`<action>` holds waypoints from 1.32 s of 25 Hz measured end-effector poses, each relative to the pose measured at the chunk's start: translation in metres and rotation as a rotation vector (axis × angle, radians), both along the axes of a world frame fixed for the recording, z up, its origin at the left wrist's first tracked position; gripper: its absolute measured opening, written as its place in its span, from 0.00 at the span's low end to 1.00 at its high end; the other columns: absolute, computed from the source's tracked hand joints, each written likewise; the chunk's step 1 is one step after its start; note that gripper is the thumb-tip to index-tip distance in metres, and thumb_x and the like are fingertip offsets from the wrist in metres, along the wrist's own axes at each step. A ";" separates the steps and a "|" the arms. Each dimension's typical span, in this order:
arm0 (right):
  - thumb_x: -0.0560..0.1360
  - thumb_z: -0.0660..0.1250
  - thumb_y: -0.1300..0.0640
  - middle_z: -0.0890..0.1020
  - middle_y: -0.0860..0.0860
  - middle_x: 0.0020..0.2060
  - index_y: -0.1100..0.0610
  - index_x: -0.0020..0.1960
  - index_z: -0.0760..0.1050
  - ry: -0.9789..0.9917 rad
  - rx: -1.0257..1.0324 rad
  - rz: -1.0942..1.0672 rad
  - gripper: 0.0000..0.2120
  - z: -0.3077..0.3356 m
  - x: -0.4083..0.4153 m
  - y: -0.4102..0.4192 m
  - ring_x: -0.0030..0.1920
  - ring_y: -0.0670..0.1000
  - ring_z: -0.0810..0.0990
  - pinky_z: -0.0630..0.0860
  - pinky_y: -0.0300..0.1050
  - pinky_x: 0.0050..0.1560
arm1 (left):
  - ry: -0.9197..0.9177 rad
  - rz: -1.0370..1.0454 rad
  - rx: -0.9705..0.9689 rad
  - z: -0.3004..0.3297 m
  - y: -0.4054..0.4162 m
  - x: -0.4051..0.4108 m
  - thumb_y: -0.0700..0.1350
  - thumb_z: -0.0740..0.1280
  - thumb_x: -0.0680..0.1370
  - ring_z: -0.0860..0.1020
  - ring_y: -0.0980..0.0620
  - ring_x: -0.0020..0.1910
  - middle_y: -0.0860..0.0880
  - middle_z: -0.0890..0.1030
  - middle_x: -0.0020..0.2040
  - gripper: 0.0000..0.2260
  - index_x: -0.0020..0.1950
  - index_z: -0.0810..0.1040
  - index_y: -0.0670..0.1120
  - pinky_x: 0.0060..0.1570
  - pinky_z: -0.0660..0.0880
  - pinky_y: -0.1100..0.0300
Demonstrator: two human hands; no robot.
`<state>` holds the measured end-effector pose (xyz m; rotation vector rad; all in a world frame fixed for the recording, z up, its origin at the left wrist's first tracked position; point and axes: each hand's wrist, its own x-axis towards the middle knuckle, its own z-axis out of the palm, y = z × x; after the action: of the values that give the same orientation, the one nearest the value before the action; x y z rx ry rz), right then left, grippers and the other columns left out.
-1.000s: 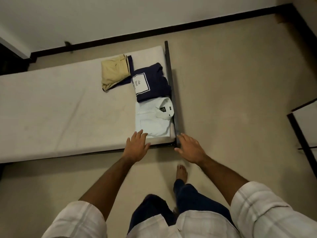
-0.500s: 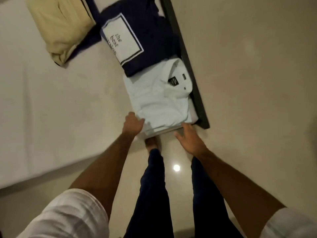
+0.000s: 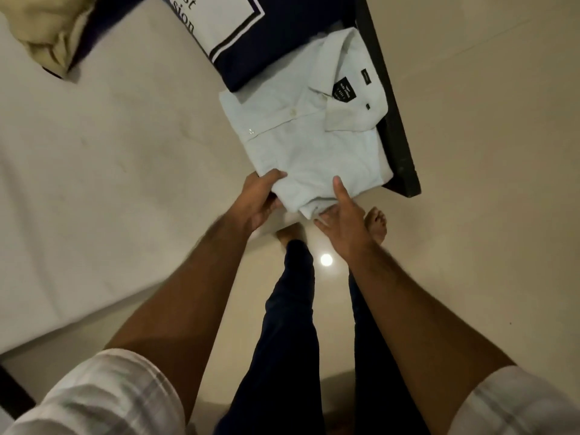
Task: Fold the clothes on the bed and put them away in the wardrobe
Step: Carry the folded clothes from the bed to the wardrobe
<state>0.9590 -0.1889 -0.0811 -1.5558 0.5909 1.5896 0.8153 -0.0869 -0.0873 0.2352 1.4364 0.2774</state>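
Both hands have closed onto the near edge of the folded white shirt, which half a second ago they only touched. It lies collar-up at the mattress corner, beside the dark bed frame, its near edge now lifted off the mattress. Left hand grips the near-left corner, thumb on top, fingers beneath. Right hand clamps the near edge likewise. Behind lie the navy printed shirt and beige garment.

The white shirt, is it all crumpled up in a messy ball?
No, the white shirt lies neatly folded flat on the bed, collar showing, with both hands gripping its near edge.
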 end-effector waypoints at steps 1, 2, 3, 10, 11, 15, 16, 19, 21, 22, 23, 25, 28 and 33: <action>0.70 0.77 0.39 0.80 0.53 0.65 0.52 0.71 0.71 0.080 0.053 -0.083 0.36 0.012 -0.002 0.003 0.61 0.54 0.82 0.78 0.57 0.61 | -0.043 0.000 0.001 0.012 -0.002 0.002 0.37 0.68 0.78 0.85 0.50 0.47 0.46 0.85 0.51 0.13 0.62 0.77 0.39 0.40 0.82 0.56; 0.73 0.75 0.43 0.81 0.53 0.64 0.53 0.71 0.72 0.115 0.114 -0.159 0.30 0.028 -0.002 0.008 0.62 0.55 0.82 0.78 0.56 0.62 | -0.080 -0.008 0.011 0.026 -0.006 0.004 0.37 0.68 0.78 0.85 0.51 0.46 0.46 0.85 0.51 0.13 0.62 0.77 0.40 0.38 0.81 0.58; 0.78 0.71 0.48 0.84 0.53 0.60 0.55 0.68 0.74 0.115 0.148 -0.202 0.21 0.044 -0.001 0.013 0.58 0.52 0.84 0.80 0.52 0.59 | -0.113 -0.024 0.019 0.038 -0.010 0.007 0.37 0.68 0.78 0.85 0.50 0.48 0.45 0.84 0.53 0.14 0.64 0.76 0.40 0.39 0.81 0.58; 0.80 0.64 0.58 0.84 0.57 0.44 0.64 0.62 0.75 0.001 -0.012 -0.043 0.14 0.157 0.036 0.010 0.43 0.56 0.85 0.84 0.52 0.47 | -0.309 0.114 0.048 0.132 -0.024 0.006 0.54 0.64 0.82 0.79 0.44 0.63 0.45 0.80 0.65 0.23 0.74 0.69 0.45 0.51 0.81 0.48; 0.81 0.63 0.60 0.85 0.57 0.43 0.64 0.59 0.76 -0.014 0.021 -0.039 0.10 0.179 0.044 0.007 0.42 0.56 0.86 0.85 0.52 0.45 | -0.334 0.224 0.018 0.147 -0.018 0.005 0.59 0.60 0.82 0.79 0.42 0.64 0.43 0.80 0.66 0.26 0.74 0.69 0.44 0.55 0.80 0.45; 0.77 0.65 0.65 0.86 0.57 0.50 0.63 0.56 0.81 -0.085 0.176 -0.105 0.10 0.262 0.081 -0.024 0.46 0.56 0.86 0.84 0.52 0.46 | -0.376 0.360 -0.012 0.209 0.002 0.015 0.71 0.53 0.78 0.81 0.40 0.59 0.39 0.81 0.60 0.38 0.72 0.69 0.41 0.57 0.79 0.43; 0.74 0.68 0.64 0.85 0.58 0.50 0.62 0.54 0.82 -0.112 0.200 -0.097 0.10 0.282 0.092 -0.036 0.46 0.56 0.86 0.84 0.51 0.45 | -0.415 0.346 0.003 0.228 0.002 0.019 0.71 0.54 0.77 0.80 0.40 0.61 0.39 0.80 0.62 0.38 0.72 0.70 0.41 0.60 0.78 0.43; 0.54 0.78 0.61 0.85 0.59 0.46 0.64 0.51 0.82 -0.182 0.263 -0.072 0.25 0.334 0.130 -0.082 0.44 0.59 0.85 0.82 0.50 0.48 | -0.534 0.205 0.087 0.281 -0.007 0.041 0.63 0.66 0.74 0.82 0.43 0.59 0.43 0.81 0.62 0.30 0.68 0.75 0.44 0.54 0.81 0.47; 0.55 0.75 0.62 0.85 0.58 0.42 0.64 0.48 0.83 -0.225 0.310 -0.080 0.21 0.360 0.154 -0.116 0.41 0.59 0.85 0.81 0.48 0.47 | -0.463 -0.024 0.148 0.313 -0.018 0.063 0.61 0.78 0.66 0.82 0.41 0.56 0.44 0.84 0.56 0.32 0.63 0.78 0.46 0.45 0.81 0.48; 0.58 0.74 0.63 0.85 0.58 0.41 0.63 0.44 0.84 -0.239 0.315 -0.088 0.15 0.364 0.165 -0.133 0.40 0.58 0.85 0.81 0.47 0.45 | -0.441 -0.098 0.151 0.328 -0.022 0.075 0.65 0.76 0.66 0.81 0.39 0.57 0.43 0.84 0.55 0.32 0.62 0.79 0.46 0.46 0.79 0.48; 0.60 0.73 0.63 0.85 0.59 0.41 0.61 0.42 0.85 -0.255 0.294 -0.087 0.11 0.373 0.175 -0.150 0.40 0.58 0.86 0.82 0.47 0.45 | -0.423 -0.137 0.136 0.343 -0.028 0.089 0.69 0.70 0.70 0.80 0.38 0.58 0.43 0.84 0.55 0.31 0.61 0.80 0.46 0.48 0.78 0.47; 0.60 0.76 0.60 0.85 0.61 0.50 0.62 0.48 0.85 -0.300 0.278 -0.026 0.16 0.379 0.199 -0.189 0.48 0.61 0.85 0.80 0.54 0.56 | -0.468 -0.222 0.140 0.372 -0.045 0.122 0.69 0.59 0.77 0.81 0.40 0.59 0.40 0.83 0.60 0.31 0.62 0.82 0.45 0.54 0.78 0.47; 0.62 0.76 0.59 0.84 0.60 0.57 0.60 0.61 0.81 -0.377 0.336 0.003 0.27 0.386 0.234 -0.259 0.58 0.63 0.83 0.74 0.64 0.66 | -0.418 -0.501 0.232 0.407 -0.094 0.178 0.55 0.62 0.81 0.84 0.43 0.53 0.40 0.83 0.58 0.17 0.60 0.80 0.44 0.53 0.76 0.48; 0.67 0.77 0.60 0.84 0.56 0.59 0.58 0.66 0.76 -0.511 0.513 -0.127 0.28 0.413 0.299 -0.377 0.60 0.59 0.82 0.78 0.58 0.61 | -0.358 -0.733 0.284 0.447 -0.200 0.261 0.48 0.75 0.68 0.84 0.40 0.48 0.42 0.86 0.47 0.22 0.60 0.79 0.45 0.52 0.77 0.46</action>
<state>1.2575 -0.5663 0.3321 -1.4103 -0.0068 1.0700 1.0759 -0.2866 0.3600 0.8737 0.8766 -0.0826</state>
